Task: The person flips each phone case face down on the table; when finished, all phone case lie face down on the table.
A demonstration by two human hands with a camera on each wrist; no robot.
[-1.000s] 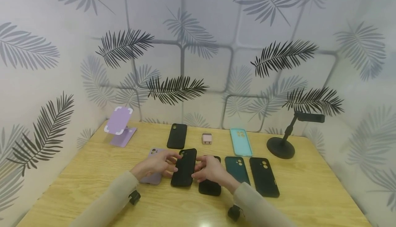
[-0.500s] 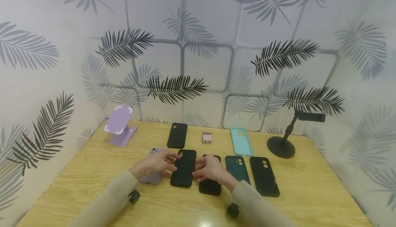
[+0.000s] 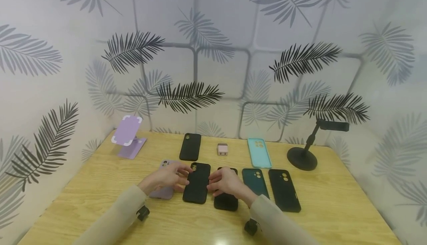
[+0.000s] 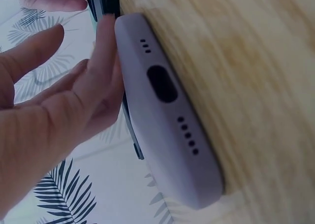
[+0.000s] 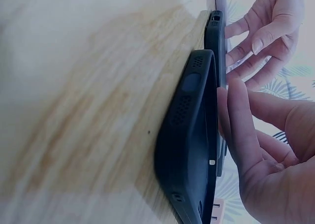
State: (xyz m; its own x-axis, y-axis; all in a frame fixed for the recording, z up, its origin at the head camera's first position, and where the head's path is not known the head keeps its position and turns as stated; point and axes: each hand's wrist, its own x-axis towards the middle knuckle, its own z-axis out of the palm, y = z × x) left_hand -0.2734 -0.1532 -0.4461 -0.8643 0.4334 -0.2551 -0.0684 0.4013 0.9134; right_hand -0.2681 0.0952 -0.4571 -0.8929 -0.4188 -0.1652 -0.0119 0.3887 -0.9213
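A black phone case (image 3: 196, 185), camera cutout at its top left, lies flat on the wooden table between the hands. My left hand (image 3: 168, 177) hovers over a lavender phone case (image 4: 172, 111), its fingertips right at the black case's left edge. On the other side, the fingertips of my right hand (image 3: 230, 183) stay close to that case's right edge. Under the right hand is a second black case (image 5: 189, 130), hollow side up and partly hidden in the head view. Both hands have loosely bent fingers, with nothing gripped.
A dark teal case (image 3: 256, 184) and a black case (image 3: 285, 191) lie to the right. Behind are another black case (image 3: 190, 146), a pink charger plug (image 3: 222, 149) and a turquoise case (image 3: 259, 154). A lavender stand (image 3: 127, 130) and black stand (image 3: 302, 158) flank them.
The black case between the hands, tilted and slightly raised a second ago, now lies flat and straighter. The fingers have come away from its edges; both hands stay nearly in place.
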